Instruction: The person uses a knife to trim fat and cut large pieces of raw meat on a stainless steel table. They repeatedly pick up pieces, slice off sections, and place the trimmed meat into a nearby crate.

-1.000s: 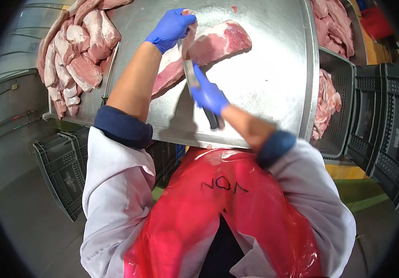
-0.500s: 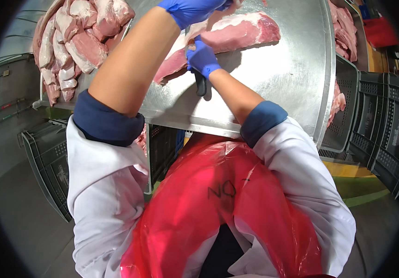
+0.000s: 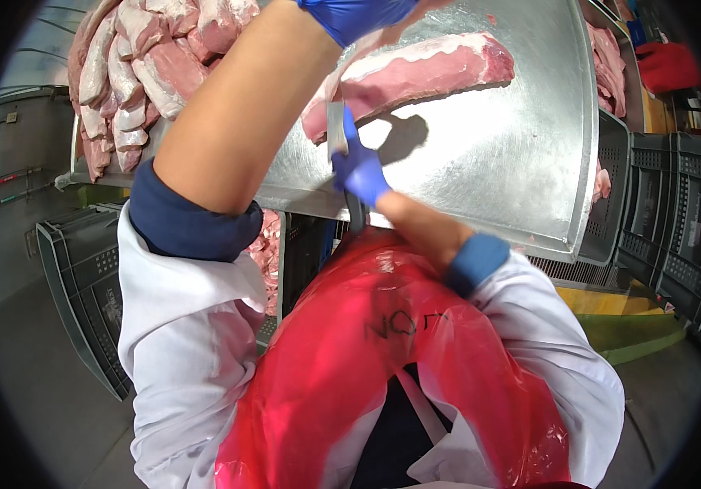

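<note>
A long pink meat loin (image 3: 432,73) with a pale fat edge lies on the metal table (image 3: 489,147). My left hand (image 3: 358,15), blue-gloved, is above its far left part, partly cut off by the upper edge. A pale pink strip of meat (image 3: 391,34) rises beside its fingers, which seem closed on it. In my right hand (image 3: 361,173), also gloved, is a knife with a dark handle and a broad blade (image 3: 336,126). The blade points away from me, just off the loin's near left end. My index finger stretches along the blade.
Many meat pieces (image 3: 134,69) are heaped at the table's far left. Dark crates (image 3: 660,212) with more meat stand along the right side. Another crate (image 3: 81,285) stands at the left, and meat scraps (image 3: 267,257) lie in a container below the table's near edge.
My right hand has drawn the knife back toward me, baring the blade off the loin. My left hand has shifted slightly right, and the whole view has shifted a little.
</note>
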The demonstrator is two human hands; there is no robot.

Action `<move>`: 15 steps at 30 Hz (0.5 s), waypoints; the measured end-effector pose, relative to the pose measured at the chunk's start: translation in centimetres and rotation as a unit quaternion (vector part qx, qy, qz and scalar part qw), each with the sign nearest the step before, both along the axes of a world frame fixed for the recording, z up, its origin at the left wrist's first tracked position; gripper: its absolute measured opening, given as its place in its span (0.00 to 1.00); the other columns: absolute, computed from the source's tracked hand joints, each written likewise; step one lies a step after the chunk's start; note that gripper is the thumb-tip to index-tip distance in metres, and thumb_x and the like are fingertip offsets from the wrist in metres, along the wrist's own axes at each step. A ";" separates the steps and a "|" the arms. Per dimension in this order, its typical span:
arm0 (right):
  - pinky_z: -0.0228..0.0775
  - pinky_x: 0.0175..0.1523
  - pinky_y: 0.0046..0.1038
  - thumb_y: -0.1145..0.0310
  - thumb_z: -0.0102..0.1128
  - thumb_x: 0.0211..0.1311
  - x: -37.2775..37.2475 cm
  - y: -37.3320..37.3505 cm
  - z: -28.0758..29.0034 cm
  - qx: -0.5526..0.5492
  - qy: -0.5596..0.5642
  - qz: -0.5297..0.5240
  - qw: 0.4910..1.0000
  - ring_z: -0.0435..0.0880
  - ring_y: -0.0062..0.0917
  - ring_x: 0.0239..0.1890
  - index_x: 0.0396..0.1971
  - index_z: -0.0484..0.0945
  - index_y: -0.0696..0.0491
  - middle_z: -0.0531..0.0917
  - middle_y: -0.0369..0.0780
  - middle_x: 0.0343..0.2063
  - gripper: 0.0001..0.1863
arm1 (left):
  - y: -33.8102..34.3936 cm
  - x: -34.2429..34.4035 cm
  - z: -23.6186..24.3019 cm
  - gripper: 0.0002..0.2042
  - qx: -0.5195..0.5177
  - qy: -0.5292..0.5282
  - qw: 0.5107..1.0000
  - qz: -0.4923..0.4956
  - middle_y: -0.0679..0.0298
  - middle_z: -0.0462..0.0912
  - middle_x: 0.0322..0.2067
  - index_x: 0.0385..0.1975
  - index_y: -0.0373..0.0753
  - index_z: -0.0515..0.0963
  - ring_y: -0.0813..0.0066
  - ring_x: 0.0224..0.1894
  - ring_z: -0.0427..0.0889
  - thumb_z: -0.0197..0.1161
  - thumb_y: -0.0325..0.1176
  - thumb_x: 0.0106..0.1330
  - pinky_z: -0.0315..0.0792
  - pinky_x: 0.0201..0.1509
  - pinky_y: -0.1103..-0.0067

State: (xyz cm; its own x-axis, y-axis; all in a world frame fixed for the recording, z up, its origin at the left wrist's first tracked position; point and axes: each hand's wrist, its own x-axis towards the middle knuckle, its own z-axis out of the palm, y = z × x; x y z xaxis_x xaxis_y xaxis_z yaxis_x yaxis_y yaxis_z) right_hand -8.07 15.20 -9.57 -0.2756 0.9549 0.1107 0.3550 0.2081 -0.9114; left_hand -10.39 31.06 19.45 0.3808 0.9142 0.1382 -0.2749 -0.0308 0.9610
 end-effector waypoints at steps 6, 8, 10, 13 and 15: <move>0.80 0.39 0.45 0.73 0.46 0.65 -1.1 0.3 3.0 -0.194 0.025 0.089 0.977 0.85 0.51 0.34 0.74 0.40 0.55 0.76 0.64 0.51 0.40 | -0.7 -1.3 2.1 0.07 0.023 -0.052 0.998 0.033 0.68 0.74 0.21 0.27 0.41 0.75 0.82 0.19 0.68 0.57 0.32 0.69 0.60 0.21 0.83; 0.80 0.40 0.46 0.73 0.44 0.65 -0.9 -2.2 4.7 -0.193 -0.007 0.085 0.977 0.86 0.53 0.37 0.75 0.43 0.52 0.75 0.65 0.54 0.38 | -1.0 -2.6 4.4 0.06 -0.006 -0.040 0.998 0.038 0.68 0.74 0.21 0.28 0.41 0.74 0.83 0.19 0.67 0.57 0.31 0.69 0.58 0.22 0.84; 0.79 0.33 0.39 0.74 0.47 0.64 -2.3 2.5 4.1 -0.235 0.086 0.086 0.964 0.86 0.42 0.32 0.56 0.64 0.57 0.79 0.58 0.41 0.20 | -1.5 -2.2 5.1 0.06 0.010 -0.069 0.998 0.002 0.67 0.75 0.21 0.28 0.41 0.74 0.84 0.19 0.66 0.56 0.30 0.69 0.57 0.22 0.85; 0.78 0.32 0.36 0.74 0.52 0.63 -4.2 5.6 5.6 -0.327 0.154 0.024 0.932 0.86 0.34 0.30 0.57 0.72 0.59 0.82 0.51 0.29 0.22 | -1.6 -0.8 6.4 0.08 0.058 -0.060 0.996 -0.023 0.66 0.75 0.22 0.28 0.40 0.74 0.84 0.19 0.65 0.54 0.29 0.71 0.56 0.21 0.85; 0.77 0.34 0.35 0.74 0.51 0.63 -5.3 -0.1 0.9 -0.165 0.178 0.051 0.969 0.84 0.33 0.25 0.69 0.61 0.52 0.82 0.50 0.27 0.32 | -0.5 0.7 8.3 0.09 0.094 -0.052 0.994 -0.027 0.65 0.75 0.22 0.27 0.40 0.74 0.84 0.18 0.64 0.52 0.29 0.72 0.55 0.20 0.84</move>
State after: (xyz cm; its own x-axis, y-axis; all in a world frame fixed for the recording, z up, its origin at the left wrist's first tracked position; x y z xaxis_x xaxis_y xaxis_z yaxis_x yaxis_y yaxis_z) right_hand -13.32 15.13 -8.70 -0.3708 0.9242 -0.0916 -0.0006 -0.0989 -0.9951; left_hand -9.65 30.53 27.79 0.4042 0.8470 0.3453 -0.3781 -0.1890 0.9063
